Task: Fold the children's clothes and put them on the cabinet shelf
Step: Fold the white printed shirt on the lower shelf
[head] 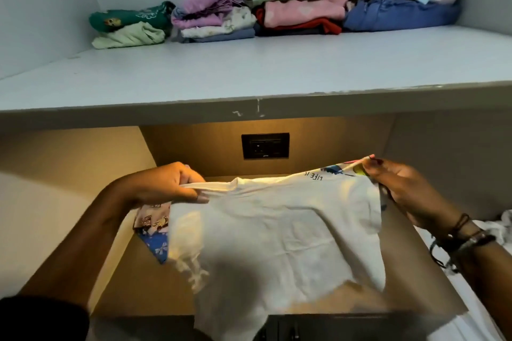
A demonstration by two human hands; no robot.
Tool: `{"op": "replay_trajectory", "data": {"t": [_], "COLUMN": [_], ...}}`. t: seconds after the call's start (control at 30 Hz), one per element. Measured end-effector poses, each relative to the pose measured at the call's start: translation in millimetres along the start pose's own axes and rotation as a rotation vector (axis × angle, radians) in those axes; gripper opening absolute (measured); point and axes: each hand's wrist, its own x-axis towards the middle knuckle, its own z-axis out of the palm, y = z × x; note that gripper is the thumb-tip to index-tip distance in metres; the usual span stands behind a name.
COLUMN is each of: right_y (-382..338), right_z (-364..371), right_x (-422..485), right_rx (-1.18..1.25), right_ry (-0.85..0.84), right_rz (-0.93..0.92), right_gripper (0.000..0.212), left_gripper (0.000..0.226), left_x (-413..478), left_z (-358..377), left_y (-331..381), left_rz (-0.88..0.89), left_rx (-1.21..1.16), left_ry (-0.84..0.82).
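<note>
Between the two hands, below the front edge of the shelf: one child's white cotton T-shirt (pixel 279 232), held spread in the air, plain side toward the camera, print facing away; lettering and coloured figures show only at the turned-over top right corner. Stretched flat this way, probably to square it up for the first fold.

Left hand (pixel 169 184): fingers closed, pinching the shirt's upper left edge, which is pulled taut into a thin band. A patterned cloth with blue and cartoon print (pixel 152 232) hangs under this hand; whether it belongs to the shirt cannot be told.

Right hand (pixel 399 188): fingers closed, pinching the upper right corner; dark cord bracelets (pixel 460 238) on the wrist.

Pale grey cabinet shelf (pixel 249 77) above: folded garments in small stacks (pixel 277 11) pushed to the back wall, leaving the front bare, presumably for further items.

Lit recess beneath: black wall socket (pixel 265 145).
</note>
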Motion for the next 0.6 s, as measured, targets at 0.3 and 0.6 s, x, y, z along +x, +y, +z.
{"op": "replay_trajectory", "data": {"t": [0.3, 0.6], "right_y": [99.3, 138.5], "right_z": [-2.5, -6.5], "right_x": [89.0, 10.2], "right_rx": [-0.244, -0.435], "right_ry": [0.144, 0.009], "right_rz": [0.18, 0.192], "right_gripper": [0.013, 0.019], "left_gripper": [0.013, 0.028], "left_x": [152.6, 115.3], "left_z": [42.1, 136.9], "left_y": [-34.8, -74.7], "left_rz": [-0.143, -0.049], "left_rx": [0.343, 0.454], "left_ry": [0.332, 0.385]}}
